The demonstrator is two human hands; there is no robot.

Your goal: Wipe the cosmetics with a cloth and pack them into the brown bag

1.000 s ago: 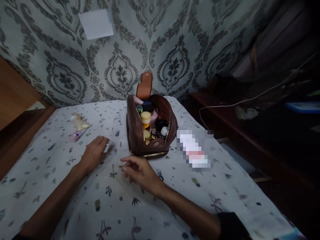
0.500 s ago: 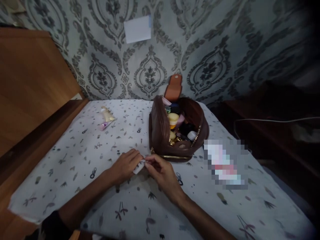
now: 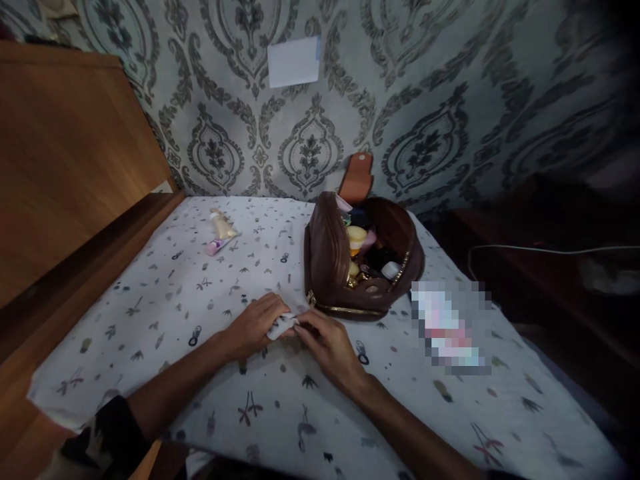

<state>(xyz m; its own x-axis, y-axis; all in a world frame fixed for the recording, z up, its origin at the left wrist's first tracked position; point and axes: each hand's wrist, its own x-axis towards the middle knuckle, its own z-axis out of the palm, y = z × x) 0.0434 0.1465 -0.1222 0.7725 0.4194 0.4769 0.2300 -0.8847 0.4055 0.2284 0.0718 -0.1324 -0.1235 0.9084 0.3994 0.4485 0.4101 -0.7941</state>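
Note:
A small white item with dark marks [image 3: 281,327] is held between both hands just in front of the bag; its kind is too small to make out. My left hand [image 3: 255,325] has its fingers wrapped round the item's left side. Thumb and forefinger of my right hand [image 3: 327,343] pinch its right end. Close behind them stands a brown leather bag [image 3: 325,267], unzipped at the top. Inside it lie several jars and small containers, among them a yellow-lidded jar [image 3: 357,237] and a white cap [image 3: 391,269].
Two small tubes, one beige [image 3: 223,225] and one pink [image 3: 217,247], lie on the patterned sheet [image 3: 165,320] at the back left. A blurred-out, pixelated object [image 3: 447,327] lies right of the bag. A wooden board [image 3: 75,127] borders the left; a white cable [image 3: 550,250] runs at the right.
The view has shifted slightly, so the bag and tubes appear farther right. Both hands stay on the white item, which appears turned a little, with more of its dark marks showing.

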